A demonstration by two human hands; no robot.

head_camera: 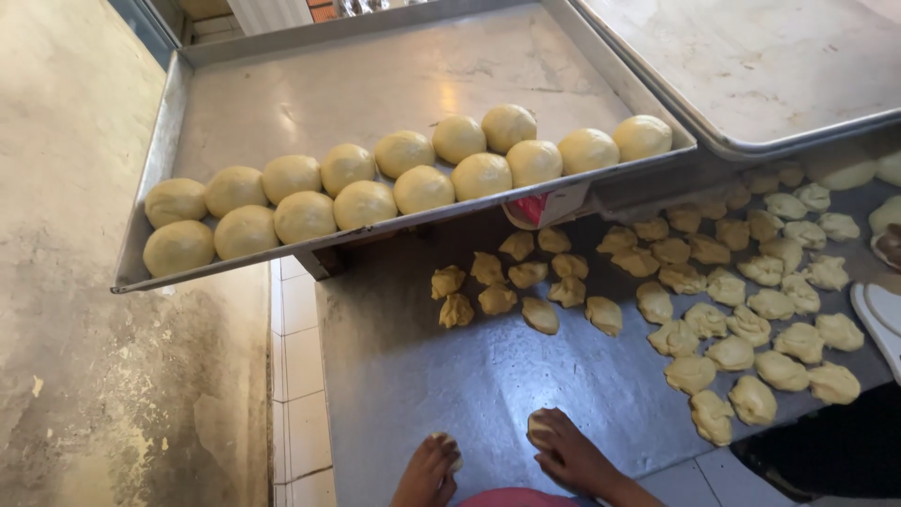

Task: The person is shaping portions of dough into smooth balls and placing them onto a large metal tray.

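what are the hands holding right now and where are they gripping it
Each hand presses a dough piece on the table: left hand and right hand cup theirs from above. Neither piece is lifted.

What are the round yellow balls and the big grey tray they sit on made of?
The round yellow balls look like soft bread dough: smooth, matt, slightly domed. The big grey tray looks like bare metal, probably aluminium or steel: dull silver sheen, scuffs, thin folded rim. The left hand and right hand each press a similar pale dough piece.
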